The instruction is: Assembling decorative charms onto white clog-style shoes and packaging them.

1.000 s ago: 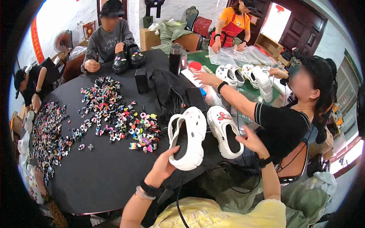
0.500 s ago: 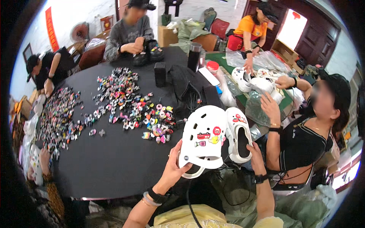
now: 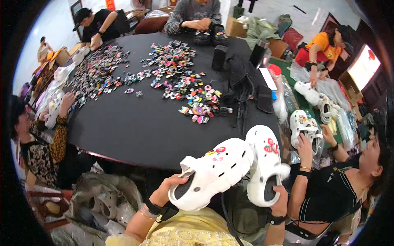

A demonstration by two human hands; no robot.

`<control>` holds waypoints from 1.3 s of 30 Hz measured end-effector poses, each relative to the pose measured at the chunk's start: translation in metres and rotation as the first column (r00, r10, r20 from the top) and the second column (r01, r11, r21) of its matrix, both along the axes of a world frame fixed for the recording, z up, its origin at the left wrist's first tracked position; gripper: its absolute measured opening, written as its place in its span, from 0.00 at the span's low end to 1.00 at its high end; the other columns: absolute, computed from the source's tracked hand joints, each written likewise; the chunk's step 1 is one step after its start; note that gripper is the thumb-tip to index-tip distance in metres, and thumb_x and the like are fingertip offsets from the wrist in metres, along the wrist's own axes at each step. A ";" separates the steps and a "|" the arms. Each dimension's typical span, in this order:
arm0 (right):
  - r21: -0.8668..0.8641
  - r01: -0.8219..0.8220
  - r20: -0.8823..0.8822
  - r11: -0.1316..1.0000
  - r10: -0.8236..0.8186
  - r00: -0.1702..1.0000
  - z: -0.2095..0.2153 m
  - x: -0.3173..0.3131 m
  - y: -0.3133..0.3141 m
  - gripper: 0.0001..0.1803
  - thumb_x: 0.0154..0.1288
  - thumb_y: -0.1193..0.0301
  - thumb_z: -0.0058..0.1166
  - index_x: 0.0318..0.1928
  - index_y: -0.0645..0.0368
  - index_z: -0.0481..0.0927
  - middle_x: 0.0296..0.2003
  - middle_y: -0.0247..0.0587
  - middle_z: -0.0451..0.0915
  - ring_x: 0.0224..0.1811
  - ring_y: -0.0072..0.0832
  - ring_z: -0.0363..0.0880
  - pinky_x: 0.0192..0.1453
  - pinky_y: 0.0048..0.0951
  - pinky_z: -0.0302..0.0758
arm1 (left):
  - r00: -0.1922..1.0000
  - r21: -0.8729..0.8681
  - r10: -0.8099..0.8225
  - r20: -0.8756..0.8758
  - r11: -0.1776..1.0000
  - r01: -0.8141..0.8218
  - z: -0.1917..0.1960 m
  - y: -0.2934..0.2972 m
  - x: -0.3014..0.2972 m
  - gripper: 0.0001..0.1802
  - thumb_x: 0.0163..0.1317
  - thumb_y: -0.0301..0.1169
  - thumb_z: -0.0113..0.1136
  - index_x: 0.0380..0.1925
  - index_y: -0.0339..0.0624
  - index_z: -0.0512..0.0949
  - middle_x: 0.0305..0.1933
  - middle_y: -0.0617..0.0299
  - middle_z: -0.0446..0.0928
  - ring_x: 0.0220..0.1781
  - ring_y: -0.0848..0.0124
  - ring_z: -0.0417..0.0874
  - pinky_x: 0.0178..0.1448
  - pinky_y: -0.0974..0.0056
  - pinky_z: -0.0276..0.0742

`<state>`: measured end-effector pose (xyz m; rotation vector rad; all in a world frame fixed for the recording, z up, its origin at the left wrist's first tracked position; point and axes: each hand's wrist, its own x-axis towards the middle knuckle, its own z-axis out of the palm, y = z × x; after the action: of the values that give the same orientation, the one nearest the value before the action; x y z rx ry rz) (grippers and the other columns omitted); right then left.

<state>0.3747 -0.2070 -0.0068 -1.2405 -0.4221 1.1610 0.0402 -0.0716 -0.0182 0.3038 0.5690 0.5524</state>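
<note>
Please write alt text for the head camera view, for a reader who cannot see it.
A person's left hand and right hand each hold a white clog, the other white clog, both decorated with small charms, near the edge of a round black table. Colourful shoe charms lie spread on it, and other people sit around.

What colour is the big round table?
Black, seen clearly in the head view: the big round table.

Two white clogs are being held up side by side at the near edge of the round black bench (image 3: 135,131). The left clog (image 3: 215,170) is lying tilted with its toe pointing up and right, carrying red and pink charms near the toe (its heel strap is folded forward). The right clog (image 3: 266,164) is standing more upright, showing red charms, its side touching the other's toe.
</note>
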 end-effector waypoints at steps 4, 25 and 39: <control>0.030 -0.137 0.137 0.990 0.132 0.982 0.024 -0.017 0.017 0.33 0.43 0.71 0.53 0.55 0.69 0.66 0.48 0.44 0.73 0.51 0.30 0.73 0.57 0.29 0.67 | 0.960 0.360 0.200 -0.195 0.925 -0.119 -0.007 -0.031 -0.024 0.26 0.59 0.32 0.48 0.56 0.29 0.66 0.54 0.50 0.74 0.54 0.64 0.76 0.60 0.63 0.70; 0.208 -0.033 0.252 0.978 -0.021 0.968 0.006 -0.105 0.092 0.35 0.48 0.74 0.54 0.59 0.68 0.62 0.53 0.45 0.68 0.56 0.31 0.67 0.62 0.30 0.61 | 0.847 0.363 0.532 -0.007 0.790 -0.494 -0.046 -0.015 -0.023 0.23 0.64 0.31 0.51 0.58 0.35 0.65 0.55 0.59 0.72 0.57 0.68 0.73 0.61 0.63 0.68; 0.357 0.346 -0.052 0.868 -0.351 0.935 0.015 -0.032 0.103 0.25 0.55 0.76 0.50 0.55 0.70 0.68 0.48 0.41 0.75 0.48 0.28 0.73 0.53 0.27 0.67 | 0.868 0.658 0.481 -0.124 0.694 -0.291 0.025 0.064 0.071 0.22 0.64 0.29 0.52 0.56 0.32 0.67 0.47 0.65 0.74 0.45 0.79 0.72 0.49 0.72 0.67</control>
<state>0.3429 -0.1038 0.0081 -0.9517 -0.3822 0.7242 0.1111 -0.0078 0.0066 0.9269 0.7314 1.1350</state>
